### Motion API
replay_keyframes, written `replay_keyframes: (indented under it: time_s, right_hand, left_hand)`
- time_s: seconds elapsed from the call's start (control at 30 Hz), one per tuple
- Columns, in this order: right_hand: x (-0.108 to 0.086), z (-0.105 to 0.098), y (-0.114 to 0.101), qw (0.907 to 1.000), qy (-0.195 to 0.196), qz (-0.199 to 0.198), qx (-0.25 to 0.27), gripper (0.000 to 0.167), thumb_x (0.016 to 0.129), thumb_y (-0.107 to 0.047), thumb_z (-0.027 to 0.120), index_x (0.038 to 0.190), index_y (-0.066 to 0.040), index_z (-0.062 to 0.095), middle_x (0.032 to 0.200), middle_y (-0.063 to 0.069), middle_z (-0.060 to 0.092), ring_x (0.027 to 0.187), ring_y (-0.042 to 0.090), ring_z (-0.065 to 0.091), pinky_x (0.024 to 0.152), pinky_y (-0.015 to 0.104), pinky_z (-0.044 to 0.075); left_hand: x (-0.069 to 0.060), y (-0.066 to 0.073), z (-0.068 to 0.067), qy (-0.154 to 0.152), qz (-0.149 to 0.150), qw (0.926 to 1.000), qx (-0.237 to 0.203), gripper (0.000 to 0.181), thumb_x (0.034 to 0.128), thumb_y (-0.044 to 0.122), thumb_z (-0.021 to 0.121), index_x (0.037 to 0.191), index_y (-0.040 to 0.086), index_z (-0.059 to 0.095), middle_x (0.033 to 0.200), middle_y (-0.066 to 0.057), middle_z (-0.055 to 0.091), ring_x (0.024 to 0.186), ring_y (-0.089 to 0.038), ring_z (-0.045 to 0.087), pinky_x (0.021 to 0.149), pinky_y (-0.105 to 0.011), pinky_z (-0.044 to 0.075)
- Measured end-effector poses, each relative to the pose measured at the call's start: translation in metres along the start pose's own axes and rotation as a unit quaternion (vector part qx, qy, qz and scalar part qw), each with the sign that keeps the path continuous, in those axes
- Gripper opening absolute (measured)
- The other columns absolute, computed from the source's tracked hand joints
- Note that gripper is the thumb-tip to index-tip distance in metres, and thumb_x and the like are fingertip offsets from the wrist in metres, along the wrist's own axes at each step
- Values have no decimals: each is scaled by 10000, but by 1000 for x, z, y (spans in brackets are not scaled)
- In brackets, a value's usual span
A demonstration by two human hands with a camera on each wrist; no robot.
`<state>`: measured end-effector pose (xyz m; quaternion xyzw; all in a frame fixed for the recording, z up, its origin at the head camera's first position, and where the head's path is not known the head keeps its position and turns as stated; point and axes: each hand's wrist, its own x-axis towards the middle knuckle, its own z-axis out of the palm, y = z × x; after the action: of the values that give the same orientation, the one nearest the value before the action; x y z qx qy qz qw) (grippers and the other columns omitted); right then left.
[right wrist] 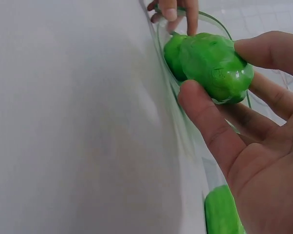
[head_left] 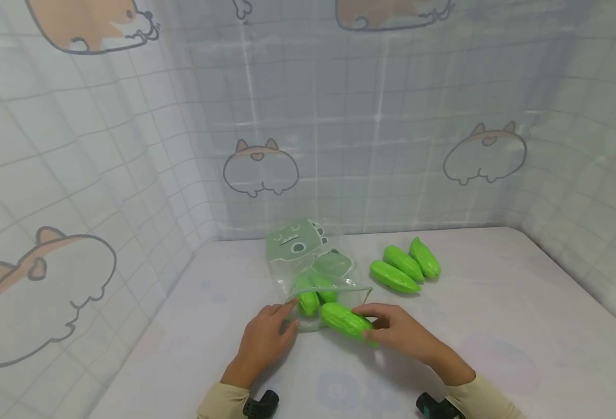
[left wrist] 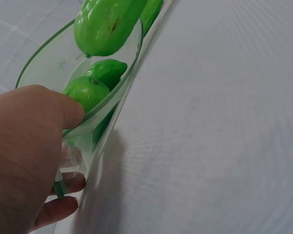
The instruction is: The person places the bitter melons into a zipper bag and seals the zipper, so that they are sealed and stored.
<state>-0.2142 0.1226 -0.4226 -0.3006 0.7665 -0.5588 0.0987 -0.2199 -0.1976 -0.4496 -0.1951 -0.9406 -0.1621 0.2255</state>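
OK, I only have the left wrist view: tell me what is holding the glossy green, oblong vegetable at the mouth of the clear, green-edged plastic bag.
Observer: The person's right hand grips the glossy green, oblong vegetable between thumb and fingers.
Operator: Count any loose ones outside the clear, green-edged plastic bag, apart from that one.
Observer: Three more green, oblong vegetables lie side by side on the white table, to the right of the bag in the head view.
Operator: Now describe the bag's far end.
Observer: In the head view it bears a large, pale-green cartoon print.
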Motion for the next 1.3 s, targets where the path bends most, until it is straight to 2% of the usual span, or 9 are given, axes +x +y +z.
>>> replay_keyframes:
  time_s: [0.23,0.7,1.07,1.3]
  right_hand:
    - [3,8,-1,9997,-69,134,-167,464,938,-180,698,1364,-23,598,1354,166,586,1024,260,649,840,290,533]
    - [13,17,-4,9959,78,445,-783,482,918,-171,674,1383,-68,605,1385,159,579,1017,241,662,800,317,537]
    - [17,26,-3,9916,301,346,-1210,452,900,-104,686,1346,-63,627,1347,150,606,1019,257,669,835,352,546]
    - [20,28,-9,9900,366,360,-1314,450,910,-109,676,1354,-60,620,1349,143,608,1031,267,670,854,406,548]
  left_hand:
    - [-1,0,0,113,79,9999,40,461,890,262,751,1330,158,663,1088,-62,714,964,-251,655,732,-438,549]
    - [1,2,0,44,14,10000,25,446,898,267,745,1322,148,669,1094,-53,720,937,-230,648,715,-417,543]
    - [0,0,1,-87,-81,9999,-22,454,912,274,726,1346,161,652,1104,-56,717,966,-235,650,746,-432,545]
    - [1,-1,3,-44,-77,9999,-72,457,913,299,722,1349,180,652,1111,-43,717,972,-232,650,754,-435,546]
